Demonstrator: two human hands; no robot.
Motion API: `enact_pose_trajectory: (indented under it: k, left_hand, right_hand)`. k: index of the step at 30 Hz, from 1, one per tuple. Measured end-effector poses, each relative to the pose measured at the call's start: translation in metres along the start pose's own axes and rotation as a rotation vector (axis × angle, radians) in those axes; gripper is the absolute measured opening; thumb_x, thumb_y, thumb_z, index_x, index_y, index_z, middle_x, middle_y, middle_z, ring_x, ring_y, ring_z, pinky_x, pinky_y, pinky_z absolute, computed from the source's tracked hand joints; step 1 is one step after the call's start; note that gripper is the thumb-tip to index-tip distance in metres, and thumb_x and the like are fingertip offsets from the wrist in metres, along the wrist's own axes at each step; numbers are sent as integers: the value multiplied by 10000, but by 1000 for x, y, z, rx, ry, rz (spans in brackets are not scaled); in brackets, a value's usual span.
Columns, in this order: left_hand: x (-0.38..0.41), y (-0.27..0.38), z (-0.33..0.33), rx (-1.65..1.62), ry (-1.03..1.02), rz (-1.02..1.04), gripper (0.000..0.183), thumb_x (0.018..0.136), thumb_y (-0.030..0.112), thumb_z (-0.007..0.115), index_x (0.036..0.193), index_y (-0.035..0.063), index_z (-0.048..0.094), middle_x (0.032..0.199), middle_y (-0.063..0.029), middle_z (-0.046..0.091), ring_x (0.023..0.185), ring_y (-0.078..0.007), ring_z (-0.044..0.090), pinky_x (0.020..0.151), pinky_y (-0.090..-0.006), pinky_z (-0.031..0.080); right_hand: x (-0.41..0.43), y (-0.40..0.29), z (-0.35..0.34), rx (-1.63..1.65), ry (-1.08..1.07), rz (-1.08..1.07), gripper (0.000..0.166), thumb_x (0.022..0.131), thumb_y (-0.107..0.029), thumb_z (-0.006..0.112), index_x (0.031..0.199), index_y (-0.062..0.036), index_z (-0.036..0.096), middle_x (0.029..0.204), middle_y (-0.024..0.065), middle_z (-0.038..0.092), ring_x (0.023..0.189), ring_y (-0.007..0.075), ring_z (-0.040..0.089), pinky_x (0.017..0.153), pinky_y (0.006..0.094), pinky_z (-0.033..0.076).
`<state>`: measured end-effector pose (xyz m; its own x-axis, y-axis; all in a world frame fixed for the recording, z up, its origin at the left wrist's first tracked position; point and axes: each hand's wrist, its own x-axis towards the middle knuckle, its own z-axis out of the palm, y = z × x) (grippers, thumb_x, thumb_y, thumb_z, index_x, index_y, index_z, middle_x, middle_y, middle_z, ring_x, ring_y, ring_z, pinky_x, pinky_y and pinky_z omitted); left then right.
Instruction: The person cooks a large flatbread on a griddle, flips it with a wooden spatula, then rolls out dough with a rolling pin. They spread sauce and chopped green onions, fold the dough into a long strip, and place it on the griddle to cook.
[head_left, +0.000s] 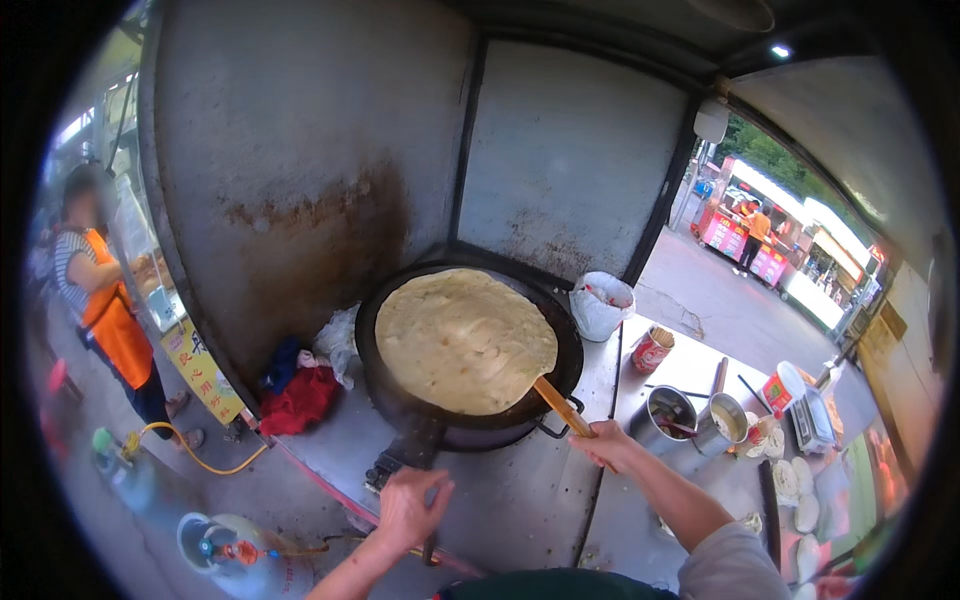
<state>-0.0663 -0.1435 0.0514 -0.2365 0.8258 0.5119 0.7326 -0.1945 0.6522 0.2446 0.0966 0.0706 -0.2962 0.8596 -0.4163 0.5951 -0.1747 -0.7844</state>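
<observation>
A large round flatbread (466, 341), pale and lightly bubbled, fills most of a black round griddle pan (571, 352). My right hand (606, 444) grips a flat wooden stick (559, 405), its far end at the bread's near right edge. In front of the griddle, my left hand (412, 504) is above the counter's near left edge, fingers curled and thumb apart. Close to it are a dark metal burner fitting (386, 469) and a dark bar, partly hidden by the hand. Whether my left fingers touch the bar is unclear.
Metal pots (664, 412), a red can of sticks (652, 349), a scale (812, 420) and dough rounds (806, 514) stand right. A bag-lined bin (602, 304) adjoins the griddle; red cloth (304, 401) lies left. Gas cylinders (244, 551) and a person in an orange apron (112, 300) are left.
</observation>
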Motion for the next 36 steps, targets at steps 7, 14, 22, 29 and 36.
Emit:
enact_pose_trajectory:
  k: [7,14,22,29,36]
  left_hand:
    - [-88,2,11,-214,-47,-454,195,883,195,722,984,34,764,843,-160,746,763,-306,739,689,-380,570]
    - [-110,-13,17,-194,-47,-515,226,890,217,727,1018,33,764,807,-148,749,732,-261,745,677,-347,570]
    - [-126,-20,42,-201,-85,-495,212,885,199,728,1021,41,768,808,-148,753,715,-242,744,665,-331,569]
    - [-138,-15,37,-201,-118,-523,223,875,233,733,998,51,769,805,-153,748,694,-257,735,666,-348,570]
    - [-156,-16,33,-99,-146,-574,211,881,237,726,983,60,774,815,-161,746,727,-271,746,679,-347,573]
  right_hand:
    - [4,-9,8,228,105,-2,320,742,-177,917,710,-42,628,573,5,540,419,88,453,381,264,306]
    - [-57,-48,-46,148,259,-227,270,764,-144,889,739,-24,648,578,-4,543,431,74,438,392,250,296]
    - [-31,-28,-47,-397,444,-456,425,726,-336,898,691,7,650,574,62,558,512,135,533,502,356,443]
    - [-29,60,2,-45,175,-168,349,781,-291,890,711,-28,672,598,11,585,469,105,509,439,301,367]
    - [-111,76,-41,121,147,-7,379,754,-314,909,677,-41,658,556,10,555,440,91,487,406,282,322]
